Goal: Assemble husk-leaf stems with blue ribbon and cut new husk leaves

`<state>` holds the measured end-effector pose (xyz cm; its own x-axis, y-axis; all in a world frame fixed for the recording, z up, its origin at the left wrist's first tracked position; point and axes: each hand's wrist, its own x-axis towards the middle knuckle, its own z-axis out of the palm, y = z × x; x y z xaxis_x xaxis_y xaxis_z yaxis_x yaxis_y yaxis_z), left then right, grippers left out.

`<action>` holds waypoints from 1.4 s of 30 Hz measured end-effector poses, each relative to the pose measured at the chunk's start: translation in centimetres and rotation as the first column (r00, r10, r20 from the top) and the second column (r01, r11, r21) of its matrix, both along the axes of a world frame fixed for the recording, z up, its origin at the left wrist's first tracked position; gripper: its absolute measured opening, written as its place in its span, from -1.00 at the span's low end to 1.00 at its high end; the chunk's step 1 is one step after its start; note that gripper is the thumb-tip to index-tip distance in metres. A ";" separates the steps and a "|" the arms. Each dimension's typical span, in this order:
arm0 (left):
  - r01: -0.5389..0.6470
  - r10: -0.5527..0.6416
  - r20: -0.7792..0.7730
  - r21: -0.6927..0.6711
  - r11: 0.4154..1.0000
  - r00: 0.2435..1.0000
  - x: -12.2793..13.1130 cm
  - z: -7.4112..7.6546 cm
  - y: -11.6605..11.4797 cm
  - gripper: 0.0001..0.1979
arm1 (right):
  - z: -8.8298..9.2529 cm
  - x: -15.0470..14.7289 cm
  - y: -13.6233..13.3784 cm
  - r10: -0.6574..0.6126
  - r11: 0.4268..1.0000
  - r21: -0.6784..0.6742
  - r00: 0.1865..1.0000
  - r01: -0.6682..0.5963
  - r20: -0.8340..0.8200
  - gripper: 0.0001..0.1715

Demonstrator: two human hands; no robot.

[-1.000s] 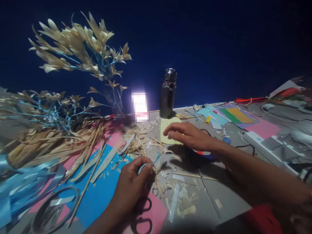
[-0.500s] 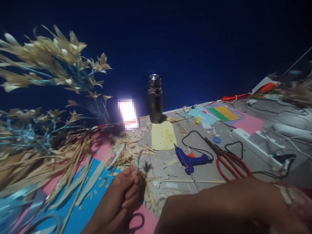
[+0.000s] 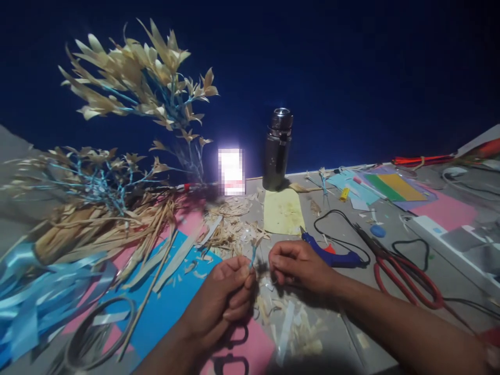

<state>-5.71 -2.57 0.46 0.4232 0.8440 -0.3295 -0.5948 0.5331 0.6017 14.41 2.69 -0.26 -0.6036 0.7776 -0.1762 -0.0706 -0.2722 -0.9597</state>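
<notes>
My left hand (image 3: 230, 286) pinches a small flower (image 3: 254, 251) of dried husk-like petals by its blue-wrapped stem, held upright. Just to its right is my right hand (image 3: 299, 264), fingers curled with the tips together; whatever they hold, if anything, cannot be made out. Behind that hand lies a blue glue gun (image 3: 341, 258), partly covered by it, its nozzle towards the yellow stained sheet (image 3: 283, 212). Red-handled scissors (image 3: 404, 276) lie to the right of my right forearm. Dark scissor-like handles (image 3: 230, 359) rest on pink paper below my left hand.
A branching arrangement of dried flowers (image 3: 156, 99) on blue stems rises at the left. Blue ribbon (image 3: 35, 291) and dried strips (image 3: 144, 229) lie below it. A dark flask (image 3: 276, 156) stands at the back beside a glowing, blurred-out screen (image 3: 232, 172). A white power strip (image 3: 449, 250) lies at right.
My right hand has come in from the lower right to beside my left hand. The left still holds the flower. The view has turned left.
</notes>
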 end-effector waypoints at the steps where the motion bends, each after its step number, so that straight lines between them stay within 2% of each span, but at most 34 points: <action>1: -0.003 0.003 -0.002 0.002 1.000 1.000 0.0 0.0 -0.1 -0.76 | -0.3 0.1 0.0 0.007 1.000 0.010 1.000 -0.007 -0.021 -0.52; 3: -0.005 0.005 -0.006 0.013 1.000 1.000 0.2 0.1 -0.2 -0.76 | -0.8 0.3 0.2 -0.034 0.999 0.008 0.997 0.035 -0.073 -0.47; 6: -0.011 0.012 -0.025 0.023 1.000 1.000 0.5 0.3 -0.3 -0.78 | -1.3 0.2 0.8 -0.181 0.983 -0.001 0.974 0.183 -0.139 -0.41; 8: 0.009 -0.008 -0.032 0.033 0.999 0.999 0.7 0.6 -0.4 -0.78 | -1.0 0.0 1.0 -0.220 0.975 -0.030 0.956 0.219 -0.194 -0.49; 11: 0.067 -0.064 -0.053 0.056 0.996 0.997 1.0 1.1 -0.3 -0.77 | -0.3 0.1 0.7 -0.126 0.987 -0.135 0.949 0.090 -0.290 -0.62; 14: 0.121 -0.115 -0.086 0.077 0.990 0.990 1.5 1.3 0.0 -0.76 | 0.2 0.2 0.2 -0.060 0.973 -0.230 0.938 -0.021 -0.341 -0.52; 18: 0.176 -0.169 -0.081 0.091 0.980 0.982 2.3 0.9 0.4 -0.73 | -0.1 0.2 0.1 -0.135 0.944 -0.331 0.933 0.018 -0.334 -0.43; 21: 0.197 -0.194 -0.048 0.071 0.978 0.980 2.5 0.5 0.6 -0.73 | -0.5 0.2 0.3 -0.165 0.934 -0.355 0.935 0.046 -0.313 -0.43; 27: 0.241 -0.241 0.016 -0.008 0.970 0.970 2.1 0.5 0.4 -0.72 | -0.8 0.5 0.4 -0.082 0.937 -0.349 0.952 -0.027 -0.294 -0.48; 30: 0.240 -0.240 -0.012 -0.038 0.970 0.971 2.0 0.6 0.4 -0.70 | -0.9 0.4 0.3 -0.054 0.945 -0.324 0.954 -0.046 -0.294 -0.49; 32: 0.195 -0.196 -0.080 -0.021 0.981 0.977 2.1 0.5 0.4 -0.68 | -1.0 0.2 0.2 -0.097 0.944 -0.330 0.954 -0.002 -0.283 -0.51; 34: 0.111 -0.104 -0.193 0.028 0.993 0.976 2.3 0.3 0.3 -0.66 | -1.1 -0.1 0.1 -0.164 0.937 -0.343 0.949 0.066 -0.267 -0.51; 38: -0.023 0.085 -0.448 0.141 0.990 0.890 2.7 -0.3 -0.2 -0.67 | -0.8 -0.5 -0.2 -0.257 0.939 -0.294 0.932 0.179 -0.255 -0.49; 40: -0.055 0.138 -0.491 0.179 0.982 0.860 2.8 -0.5 -0.4 -0.67 | -0.5 -0.6 -0.3 -0.254 0.950 -0.247 0.933 0.190 -0.256 -0.47; 42: -0.073 0.157 -0.478 0.190 0.979 0.864 2.9 -0.8 -0.4 -0.66 | -0.3 -0.6 -0.4 -0.232 0.962 -0.203 0.942 0.184 -0.241 -0.44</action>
